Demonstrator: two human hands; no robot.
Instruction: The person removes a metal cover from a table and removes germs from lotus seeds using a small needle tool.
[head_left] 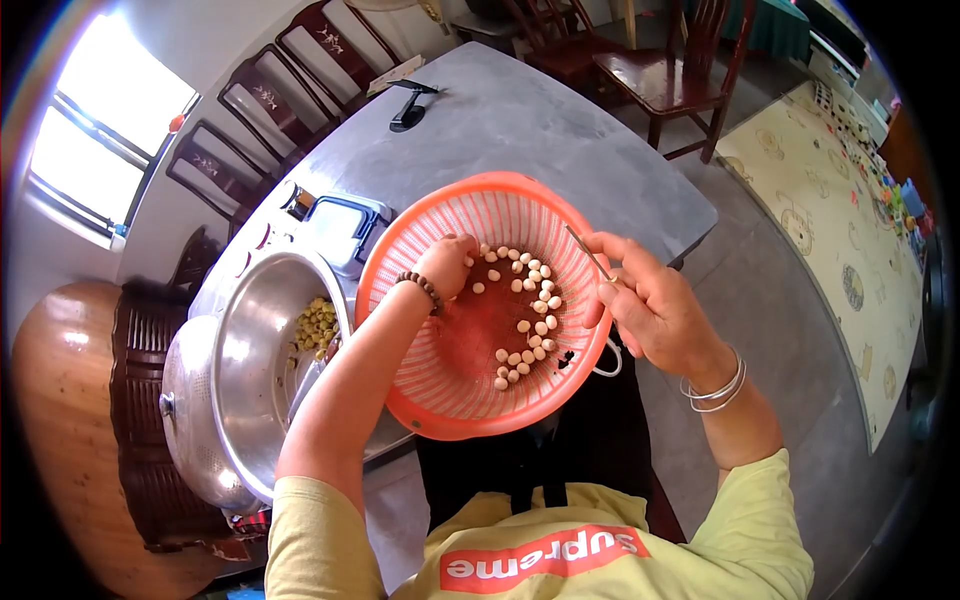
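An orange plastic basket (pixel 482 428) with slotted sides sits over my lap at the table's near edge. Inside it lie several small round whitish pieces (pixel 523 326), mostly along its right side. My left hand (pixel 450 262), with a beaded bracelet, reaches into the basket's left part; its fingers are curled around one whitish piece (pixel 468 261). Over the basket's right rim, my right hand (pixel 636 300) pinches a thin metal tool (pixel 588 249), its tip pointing up and left.
Left of the basket, a steel bowl (pixel 240 375) holds yellow-green pieces (pixel 316 327). Behind it are a clear lidded box (pixel 340 232) and a black stand (pixel 408 112) on the grey table (pixel 520 120). Dark wooden chairs (pixel 670 75) stand beyond. A patterned mat (pixel 820 225) lies right.
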